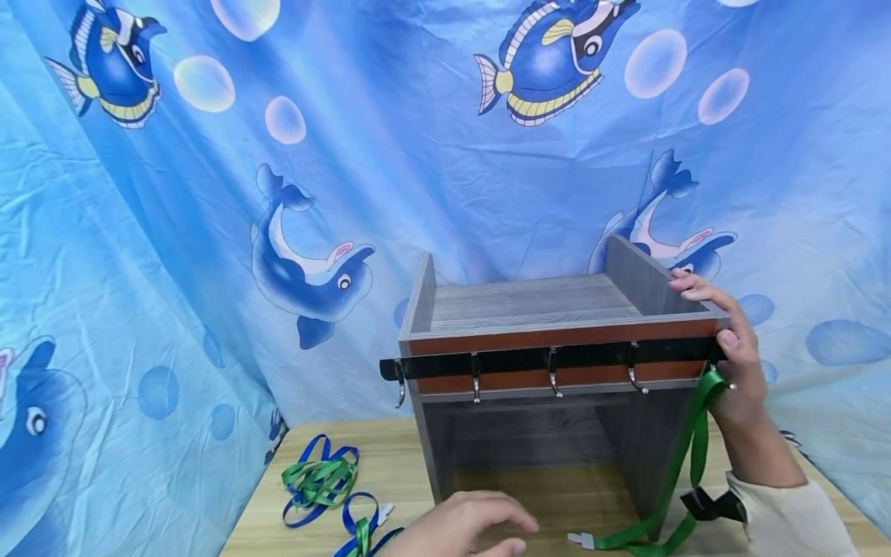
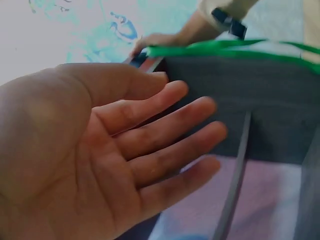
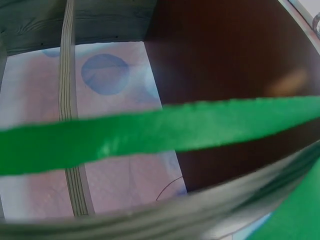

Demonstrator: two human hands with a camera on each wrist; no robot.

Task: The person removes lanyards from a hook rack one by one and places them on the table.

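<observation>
A small grey wooden shelf (image 1: 536, 298) stands on the table, with a brown front board (image 1: 515, 337) and a black hook rail (image 1: 511, 361) across it. My right hand (image 1: 738, 363) grips the shelf's right front corner, fingers over the side panel and thumb by the rail's end. From the rightmost hook hangs a green lanyard (image 1: 696, 433), its white clip (image 1: 581, 540) down on the table. The lanyard's strap (image 3: 150, 131) crosses the right wrist view, where the right hand is out of sight. In front of the shelf, my left hand (image 1: 462, 526) holds nothing; its fingers (image 2: 170, 135) are spread and slightly bent.
Blue and green lanyards (image 1: 320, 480) lie in a loose heap left of the shelf, and more straps (image 1: 362, 526) lie nearer, by my left hand. Behind the wooden table (image 1: 390, 441) hangs a blue cloth (image 1: 431, 155) printed with fish and dolphins.
</observation>
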